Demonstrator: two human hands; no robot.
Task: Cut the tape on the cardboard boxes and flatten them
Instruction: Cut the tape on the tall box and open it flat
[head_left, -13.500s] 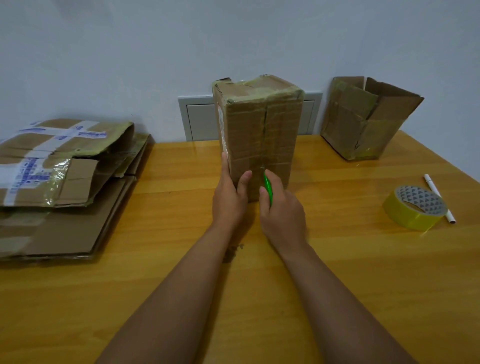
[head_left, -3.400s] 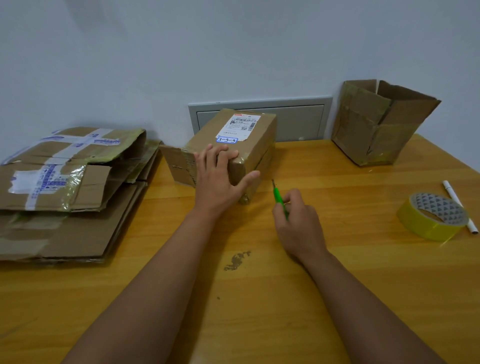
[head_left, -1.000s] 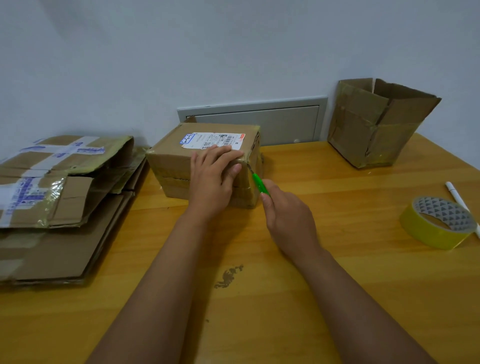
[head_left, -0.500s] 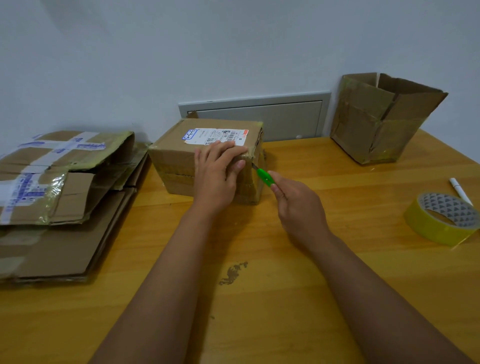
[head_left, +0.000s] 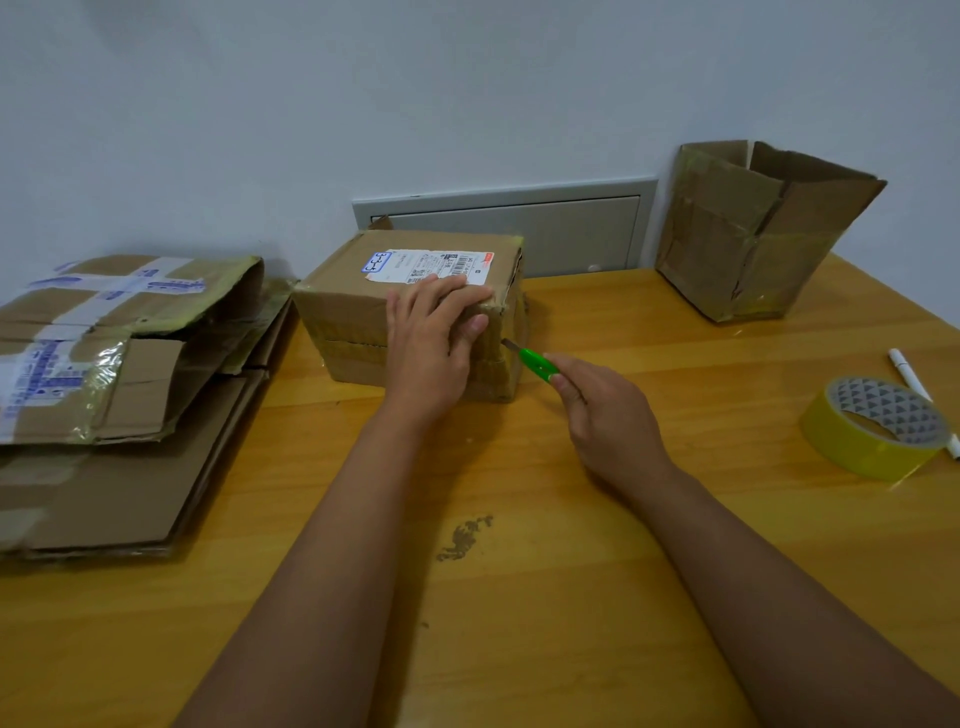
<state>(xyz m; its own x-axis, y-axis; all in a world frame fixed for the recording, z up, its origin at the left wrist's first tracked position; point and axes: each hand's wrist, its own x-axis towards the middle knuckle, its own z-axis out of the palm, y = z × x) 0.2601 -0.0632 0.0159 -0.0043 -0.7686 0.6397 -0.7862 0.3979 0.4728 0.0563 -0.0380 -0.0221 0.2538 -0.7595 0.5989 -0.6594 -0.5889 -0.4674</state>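
the left hand (head_left: 434, 345) is pressing flat on the labelled box (head_left: 363, 291) near the desk's (head_left: 519, 597) back edge; the right hand (head_left: 605, 423) is grasping a green cutter (head_left: 535, 362), blade at the box's right-end tape. next, probably slicing along that seam.

Packing room — flattened cardboard (head_left: 104, 395); tape roll (head_left: 878, 426)

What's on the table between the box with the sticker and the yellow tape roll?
The right hand holding a green cutter, head view.

Matt cardboard box (head_left: 353, 291) — glossy wooden table (head_left: 545, 597)
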